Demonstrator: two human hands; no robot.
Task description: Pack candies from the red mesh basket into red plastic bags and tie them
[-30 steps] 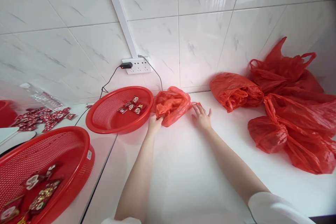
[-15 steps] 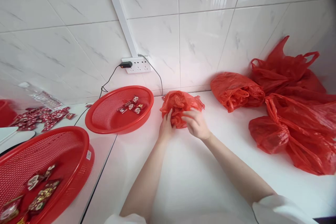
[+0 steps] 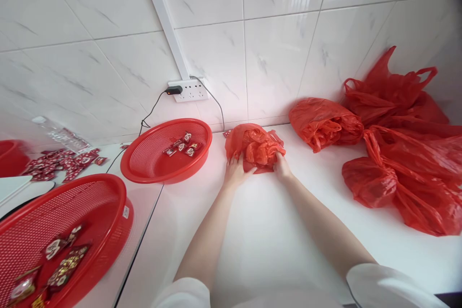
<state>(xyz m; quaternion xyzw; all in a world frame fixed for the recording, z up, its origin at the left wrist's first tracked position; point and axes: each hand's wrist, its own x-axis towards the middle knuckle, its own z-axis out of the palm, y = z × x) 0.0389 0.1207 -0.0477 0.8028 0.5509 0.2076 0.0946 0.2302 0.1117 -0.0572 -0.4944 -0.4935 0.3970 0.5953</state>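
Observation:
A crumpled red plastic bag (image 3: pixel 256 147) lies on the white table near the wall, bunched into a loose heap. My left hand (image 3: pixel 235 172) grips its near left side, fingers against the film and thumb along the front edge. At the bag's right side, my right hand (image 3: pixel 282 167) pinches the film, its fingertips partly hidden in the folds. Whatever the bag may contain cannot be seen.
Left of the bag stands a red plastic basket (image 3: pixel 126 159) with several wrapped packets (image 3: pixel 181 146). Nearer is a larger basket (image 3: pixel 117 202). Beyond lie a clear bottle (image 3: pixel 65 134) and heaped packets (image 3: pixel 54 163). Red bags (image 3: pixel 390 154) fill the right side. A socket strip (image 3: pixel 191 90) is on the wall.
My right hand has moved from above the bag's front down to its right side. The left hand has shifted slightly right, and the bag now spreads wider.

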